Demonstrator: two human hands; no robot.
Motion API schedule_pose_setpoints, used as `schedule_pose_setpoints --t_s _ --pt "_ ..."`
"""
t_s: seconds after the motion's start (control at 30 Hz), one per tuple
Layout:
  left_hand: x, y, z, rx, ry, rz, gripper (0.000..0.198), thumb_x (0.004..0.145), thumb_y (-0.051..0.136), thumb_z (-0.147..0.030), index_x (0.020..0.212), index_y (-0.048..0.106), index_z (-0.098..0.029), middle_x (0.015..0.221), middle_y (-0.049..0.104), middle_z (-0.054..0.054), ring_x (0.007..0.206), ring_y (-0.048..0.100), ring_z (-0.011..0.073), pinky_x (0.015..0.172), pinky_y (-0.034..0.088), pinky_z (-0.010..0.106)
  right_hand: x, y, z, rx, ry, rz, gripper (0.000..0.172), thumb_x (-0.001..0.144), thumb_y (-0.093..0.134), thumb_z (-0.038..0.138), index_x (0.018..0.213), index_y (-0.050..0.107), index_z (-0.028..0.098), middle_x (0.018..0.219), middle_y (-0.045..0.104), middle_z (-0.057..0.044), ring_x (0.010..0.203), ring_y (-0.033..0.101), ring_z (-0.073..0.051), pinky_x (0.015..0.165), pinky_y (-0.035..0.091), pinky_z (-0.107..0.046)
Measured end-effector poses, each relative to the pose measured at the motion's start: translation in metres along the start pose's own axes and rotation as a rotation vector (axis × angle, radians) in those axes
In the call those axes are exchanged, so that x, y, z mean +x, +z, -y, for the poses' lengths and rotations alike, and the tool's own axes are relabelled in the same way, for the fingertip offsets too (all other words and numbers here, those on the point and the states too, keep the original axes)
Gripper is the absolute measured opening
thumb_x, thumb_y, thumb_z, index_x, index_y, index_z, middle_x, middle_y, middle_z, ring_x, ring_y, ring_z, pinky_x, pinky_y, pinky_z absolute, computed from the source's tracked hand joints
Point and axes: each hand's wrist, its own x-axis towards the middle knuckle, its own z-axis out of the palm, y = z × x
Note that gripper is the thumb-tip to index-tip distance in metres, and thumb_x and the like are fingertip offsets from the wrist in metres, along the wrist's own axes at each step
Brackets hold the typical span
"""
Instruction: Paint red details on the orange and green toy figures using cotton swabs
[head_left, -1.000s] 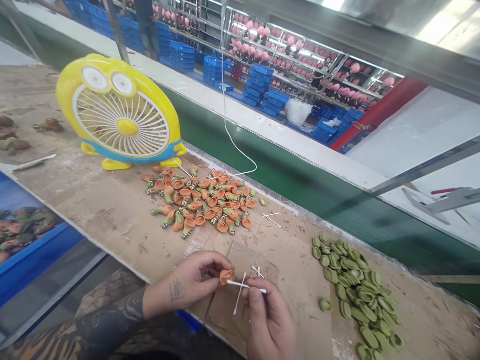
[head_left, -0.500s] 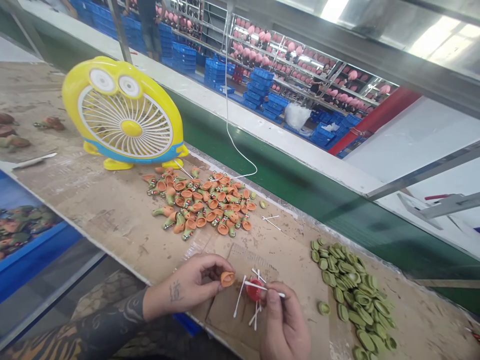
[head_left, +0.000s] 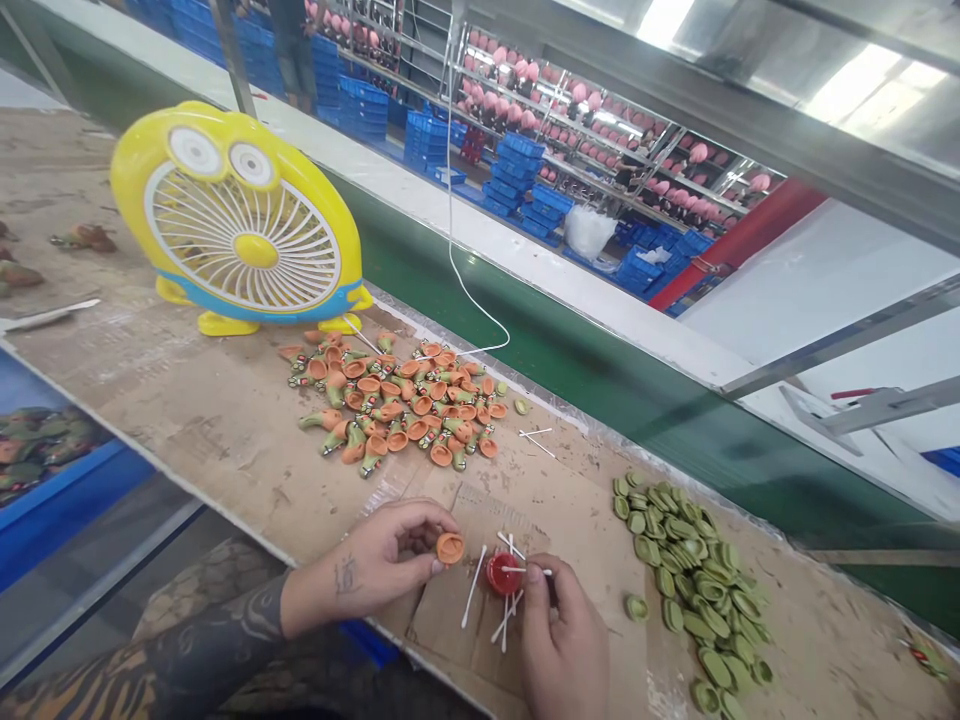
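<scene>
My left hand [head_left: 382, 560] pinches a small orange hollow piece [head_left: 450, 547] with its cup-like opening facing up; the rest of the piece is hidden by the fingers. Between thumb and fingers of my right hand [head_left: 562, 620] is a cotton swab [head_left: 541, 571], one end reaching over a small jar of red liquid [head_left: 503, 574]. Whether that tip touches the liquid I cannot tell. Several loose cotton swabs [head_left: 474, 586] lie around the jar on the cardboard. Farther off is a pile of orange and green painted pieces [head_left: 397, 400].
Many green oval cups [head_left: 697, 570] are heaped on the right, with one lone green cup [head_left: 636, 607] beside them. A yellow fan [head_left: 240, 220] stands at the back left. Behind the table runs a green conveyor belt [head_left: 555, 360]. A blue crate [head_left: 67, 490] sits below left.
The swab in my right hand has gone from lying across above the jar to pointing into its mouth. The orange piece has turned slightly in my left hand. The view has shifted a little.
</scene>
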Motion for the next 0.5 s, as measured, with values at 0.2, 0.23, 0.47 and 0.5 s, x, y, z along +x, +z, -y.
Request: schedule_pose_setpoints --t_s 0.2,0.23,0.47,0.5 --pt "0.000 0.004 -0.006 -0.010 -0.068 -0.011 0.025 0.082 0.072 -0.017 0.107 0.068 -0.017 0.099 0.069 0.005 0.090 0.064 0.0191 0.085 0.051 0.034 -0.005 0.003 0.008 0.354 -0.041 -0.047 0.032 0.097 0.062 0.052 0.089 0.071 0.022 0.078 0.070 -0.002 0.072 0.064 -0.018 0.070 0.049 -0.025" --pt "0.000 0.004 -0.007 0.005 -0.070 -0.013 0.024 0.082 0.072 -0.018 0.106 0.068 -0.017 0.097 0.069 0.005 0.090 0.063 0.0192 0.084 0.051 0.034 -0.008 0.007 0.010 0.418 -0.043 -0.033 0.030 0.097 0.063 0.050 0.090 0.071 0.022 0.078 0.070 -0.001 0.072 0.064 -0.017 0.070 0.049 -0.024" --pt "0.000 0.002 -0.008 0.030 -0.070 -0.001 0.024 0.082 0.072 -0.020 0.106 0.068 -0.017 0.096 0.069 0.005 0.088 0.063 0.0195 0.083 0.050 0.033 -0.019 0.027 0.028 0.447 -0.002 0.029 0.035 0.098 0.061 0.056 0.093 0.071 0.023 0.078 0.067 -0.001 0.076 0.062 -0.017 0.072 0.048 -0.026" --pt "0.000 0.002 -0.008 0.034 -0.072 0.003 0.024 0.083 0.072 -0.021 0.106 0.069 -0.017 0.096 0.069 0.005 0.089 0.063 0.0197 0.083 0.050 0.033 -0.019 0.026 0.029 0.412 -0.012 0.032 0.035 0.099 0.060 0.056 0.093 0.071 0.023 0.078 0.067 0.000 0.075 0.062 -0.017 0.072 0.048 -0.026"
